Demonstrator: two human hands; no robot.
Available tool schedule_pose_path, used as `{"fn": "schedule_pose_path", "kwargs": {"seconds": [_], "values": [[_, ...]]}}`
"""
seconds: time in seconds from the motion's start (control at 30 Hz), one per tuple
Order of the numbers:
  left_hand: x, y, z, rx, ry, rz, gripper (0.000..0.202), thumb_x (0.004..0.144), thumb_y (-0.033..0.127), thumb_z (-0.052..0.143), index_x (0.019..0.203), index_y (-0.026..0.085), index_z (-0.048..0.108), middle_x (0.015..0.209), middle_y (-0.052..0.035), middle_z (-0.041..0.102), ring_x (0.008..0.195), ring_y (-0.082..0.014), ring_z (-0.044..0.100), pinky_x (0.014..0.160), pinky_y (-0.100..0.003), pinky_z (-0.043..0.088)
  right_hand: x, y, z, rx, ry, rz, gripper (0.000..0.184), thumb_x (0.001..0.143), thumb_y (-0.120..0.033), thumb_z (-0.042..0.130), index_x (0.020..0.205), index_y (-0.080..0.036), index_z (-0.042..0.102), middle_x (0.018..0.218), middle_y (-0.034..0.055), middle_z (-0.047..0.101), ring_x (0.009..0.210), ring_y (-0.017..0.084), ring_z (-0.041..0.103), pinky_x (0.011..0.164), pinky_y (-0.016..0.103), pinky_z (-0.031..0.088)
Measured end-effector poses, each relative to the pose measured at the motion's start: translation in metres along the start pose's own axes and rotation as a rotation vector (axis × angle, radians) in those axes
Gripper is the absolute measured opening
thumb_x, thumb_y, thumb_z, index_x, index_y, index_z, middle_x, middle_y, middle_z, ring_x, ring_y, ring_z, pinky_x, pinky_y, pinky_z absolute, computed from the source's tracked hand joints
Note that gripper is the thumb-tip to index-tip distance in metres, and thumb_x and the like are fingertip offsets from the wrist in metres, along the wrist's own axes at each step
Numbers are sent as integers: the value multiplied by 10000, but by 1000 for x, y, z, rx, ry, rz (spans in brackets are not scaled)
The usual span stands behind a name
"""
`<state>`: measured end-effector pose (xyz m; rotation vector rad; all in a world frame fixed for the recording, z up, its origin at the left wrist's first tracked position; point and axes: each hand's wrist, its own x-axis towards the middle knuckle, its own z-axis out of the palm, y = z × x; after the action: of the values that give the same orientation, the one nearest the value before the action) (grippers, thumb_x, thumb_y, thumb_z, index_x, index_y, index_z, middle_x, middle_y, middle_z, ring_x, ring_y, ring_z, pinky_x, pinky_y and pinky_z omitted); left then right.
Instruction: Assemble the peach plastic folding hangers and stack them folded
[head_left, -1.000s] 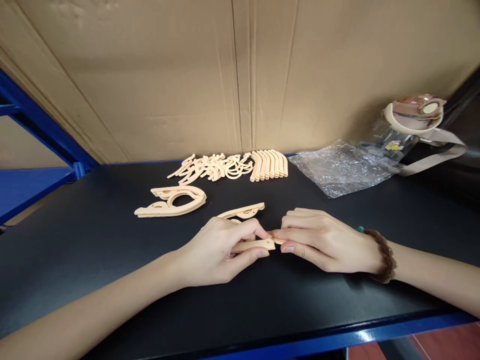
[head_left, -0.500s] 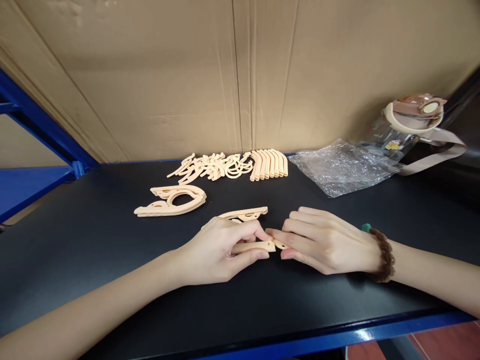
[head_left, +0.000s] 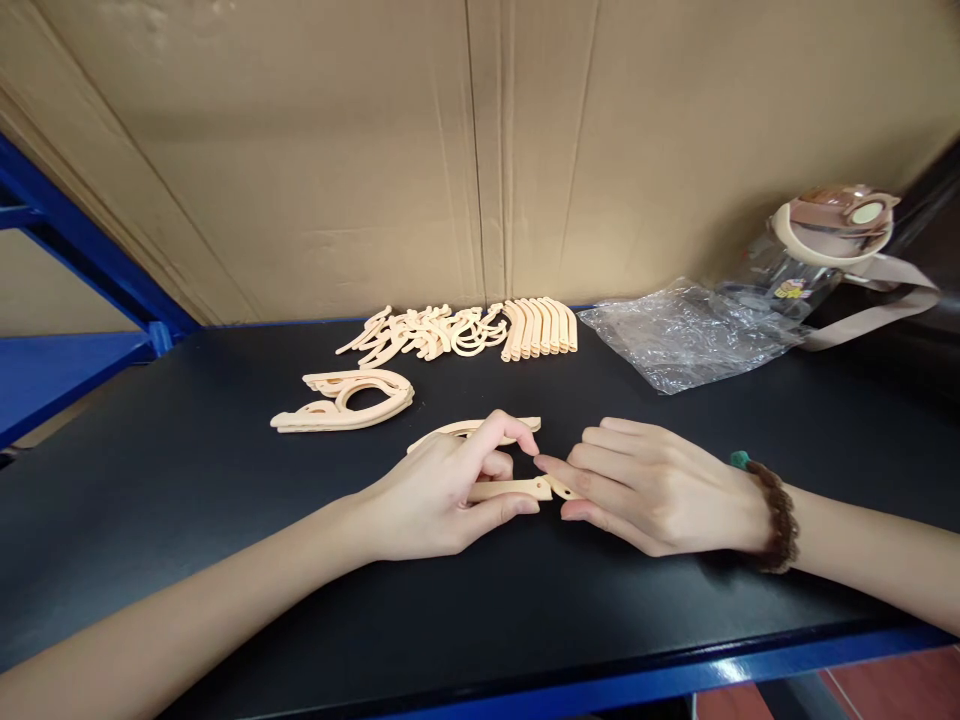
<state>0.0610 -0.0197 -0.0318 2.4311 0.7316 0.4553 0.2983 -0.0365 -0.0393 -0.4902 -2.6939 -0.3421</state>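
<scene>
My left hand (head_left: 450,500) is closed around a beige plastic hanger arm (head_left: 514,490), its thumb along the near side and its index finger lifted and bent above. Between the fingers of my right hand (head_left: 645,485) is a second beige piece (head_left: 564,489) with a small hole, mostly hidden by the hand. The ends of the two pieces meet in the gap between my hands. Just behind my left hand lies another beige folding-hanger part (head_left: 525,423), partly covered by it. Farther left rests a stack of folded beige hangers (head_left: 390,400).
At the back of the black table (head_left: 225,520) lie a pile of loose hooks and small parts (head_left: 420,335) and a row of curved hanger arms (head_left: 540,328). A clear plastic bag (head_left: 675,335) and a strapped bottle (head_left: 817,245) are at the right. Cardboard (head_left: 315,150) stands behind.
My left index finger has lifted off the joint between the two pieces and now arches above it. My right hand stays nearly in place, still holding its piece.
</scene>
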Motion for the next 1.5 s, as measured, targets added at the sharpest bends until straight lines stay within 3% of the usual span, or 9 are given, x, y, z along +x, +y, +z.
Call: {"fn": "schedule_pose_path", "kwargs": {"seconds": [0.2, 0.73, 0.87, 0.93, 1.03, 1.13, 1.33, 1.5], "values": [[0, 0, -1, 24, -22, 12, 201, 929, 311, 491, 1054, 242, 350, 582, 104, 570, 507, -108, 550, 546, -194, 382, 0, -2, 0, -5, 22, -9, 270, 962, -248, 459, 1112, -49, 563, 693, 22, 569, 623, 147, 482, 562, 298, 337], [0, -2, 3, 87, 20, -19, 310, 886, 358, 561, 1102, 241, 372, 563, 125, 508, 498, -102, 485, 599, -220, 388, 2, -1, -1, -14, 59, -23, 270, 938, -288, 507, 1040, -64, 617, 686, 21, 601, 621, 150, 470, 559, 304, 318], [0, -4, -3, 117, 26, 22, 517, 813, 470, 643, 1202, 233, 399, 789, 50, 615, 710, -137, 581, 702, -258, 455, 2, 2, -2, 85, 38, 5, 248, 930, -315, 523, 1011, -109, 634, 701, 16, 619, 643, 147, 485, 594, 300, 325], [0, -6, -7, 129, 81, 15, 497, 830, 466, 618, 1220, 231, 420, 985, -14, 626, 906, -179, 588, 795, -304, 475, 2, 4, -3, 126, 23, 34, 223, 927, -309, 522, 979, -128, 640, 708, 16, 621, 655, 145, 488, 615, 300, 333], [0, -9, -8, 201, 206, -34, 340, 878, 296, 535, 1205, 228, 470, 1186, -60, 575, 1111, -224, 514, 948, -395, 438, 2, 6, -2, 165, -7, 80, 175, 916, -259, 516, 921, -138, 643, 747, 22, 628, 699, 148, 504, 671, 308, 359], [-1, -15, -5, 203, 225, -73, 468, 806, 148, 524, 1260, 232, 452, 1309, -63, 508, 1223, -248, 443, 1027, -447, 403, 1, 7, -1, 181, -20, 94, 141, 893, -188, 505, 870, -140, 636, 803, 29, 637, 778, 159, 528, 742, 325, 379], [0, -23, 1, -23, 222, -143, 550, 790, 96, 477, 1304, 286, 429, 1344, -46, 464, 1230, -235, 481, 860, -355, 563, 3, 7, -1, 198, -28, 96, 138, 854, -112, 496, 860, -154, 628, 927, 49, 632, 881, 175, 520, 821, 333, 391], [1, -33, 3, -57, 313, -154, 412, 860, 171, 532, 1258, 260, 478, 1236, -50, 530, 1187, -207, 528, 1040, -431, 441, 5, 6, -6, 231, -97, 80, 209, 883, -104, 455, 979, -155, 634, 1040, 74, 608, 934, 180, 512, 864, 341, 386]]}}
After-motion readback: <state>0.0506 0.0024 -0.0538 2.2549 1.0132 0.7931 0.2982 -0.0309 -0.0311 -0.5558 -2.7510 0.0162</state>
